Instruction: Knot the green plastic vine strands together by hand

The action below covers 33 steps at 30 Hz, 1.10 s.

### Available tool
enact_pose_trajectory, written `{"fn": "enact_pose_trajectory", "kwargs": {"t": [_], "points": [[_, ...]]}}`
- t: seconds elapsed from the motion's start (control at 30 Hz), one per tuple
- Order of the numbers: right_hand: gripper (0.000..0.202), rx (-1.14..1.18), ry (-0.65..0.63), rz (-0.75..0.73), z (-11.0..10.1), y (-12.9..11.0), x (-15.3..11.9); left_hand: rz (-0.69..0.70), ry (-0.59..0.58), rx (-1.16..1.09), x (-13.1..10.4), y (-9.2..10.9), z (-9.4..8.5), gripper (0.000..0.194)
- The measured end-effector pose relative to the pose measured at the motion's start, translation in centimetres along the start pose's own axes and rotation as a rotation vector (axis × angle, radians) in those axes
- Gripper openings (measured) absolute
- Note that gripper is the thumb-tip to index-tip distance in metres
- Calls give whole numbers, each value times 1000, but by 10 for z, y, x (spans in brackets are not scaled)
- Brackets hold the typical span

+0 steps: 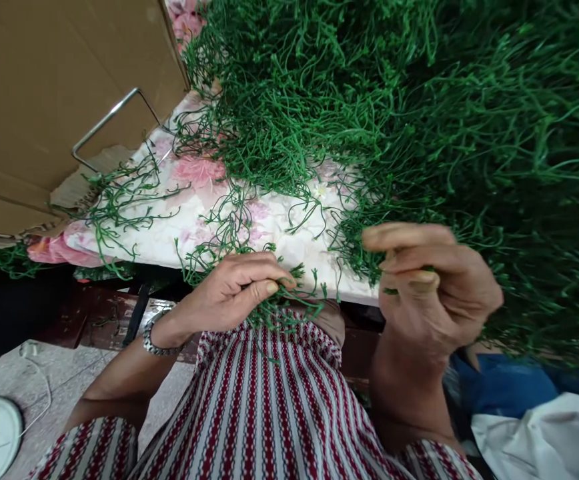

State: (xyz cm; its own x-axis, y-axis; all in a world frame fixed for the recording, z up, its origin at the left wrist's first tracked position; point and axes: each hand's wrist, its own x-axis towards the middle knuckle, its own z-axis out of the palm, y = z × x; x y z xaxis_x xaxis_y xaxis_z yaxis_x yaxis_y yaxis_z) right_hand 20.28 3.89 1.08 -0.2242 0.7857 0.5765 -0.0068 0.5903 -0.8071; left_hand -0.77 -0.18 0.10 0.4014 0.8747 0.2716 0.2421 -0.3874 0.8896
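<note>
Across the background runs a counter [354, 287] with a pale, flower-printed surface, and a great heap of green stems [319, 100] covers its far side, rising beyond both hands and spreading past the right. A large cardboard box [44, 80] stands ahead and to the left of the left hand [242, 287], with a bent metal rod [104, 123] in front of it. More loose stems [124, 207] lie scattered between the box and that hand. The work looks like handling the stems a few at a time, probably partway through a repeated sorting or joining action; which of these, I cannot tell. The left hand has thumb and fingers closed together on a small bunch of stems [289, 307], which hangs over the counter's near edge, just below the fingertips. The right hand [424, 287], well apart from it, is curled with thumb and fingers drawn together; a small green piece [428, 269] shows at the thumb, seemingly pinched, though its rest is hidden. Handling like this calls for a steady left pinch and a precise right one, since the strands tangle easily. They are thin, dark green, curved and probably flexible, with short forked tips; those in the heap's middle look brighter.
</note>
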Motion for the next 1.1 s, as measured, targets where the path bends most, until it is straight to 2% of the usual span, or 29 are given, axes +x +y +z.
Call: {"fn": "enact_pose_trajectory", "kwargs": {"t": [0.1, 0.2, 0.27, 0.4, 0.5, 0.6, 0.73, 0.8, 0.93, 1.1], "points": [[13, 34, -113, -53, 14, 1, 2, 36, 54, 84, 1, 4, 3, 16], [15, -95, -295, 57, 28, 9, 0, 102, 207, 118, 0, 5, 9, 13], [20, -74, -379, 98, 34, 14, -5, 112, 291, 93, 0, 4, 13, 13], [23, -14, -417, 110, 36, 21, -13, 75, 389, 28, -2, 1, 19, 20], [16, -66, -409, 79, 35, 21, -14, 90, 390, 23, -3, 0, 21, 22], [11, -88, -394, 28, 34, 20, -14, -5, 307, 7, -4, 3, 19, 20], [10, -154, -353, -57, 33, 19, -16, -192, 131, 28, -2, 9, 10, 10], [10, -203, -348, -88, 32, 20, -18, -223, 59, 95, 0, 11, 6, 3], [10, -269, -414, -140, 29, 20, -20, -159, -58, 201, 5, 12, 2, 18], [14, -119, -665, -142, 25, 18, -14, 9, -266, 97, 9, 8, -2, 30]]}}
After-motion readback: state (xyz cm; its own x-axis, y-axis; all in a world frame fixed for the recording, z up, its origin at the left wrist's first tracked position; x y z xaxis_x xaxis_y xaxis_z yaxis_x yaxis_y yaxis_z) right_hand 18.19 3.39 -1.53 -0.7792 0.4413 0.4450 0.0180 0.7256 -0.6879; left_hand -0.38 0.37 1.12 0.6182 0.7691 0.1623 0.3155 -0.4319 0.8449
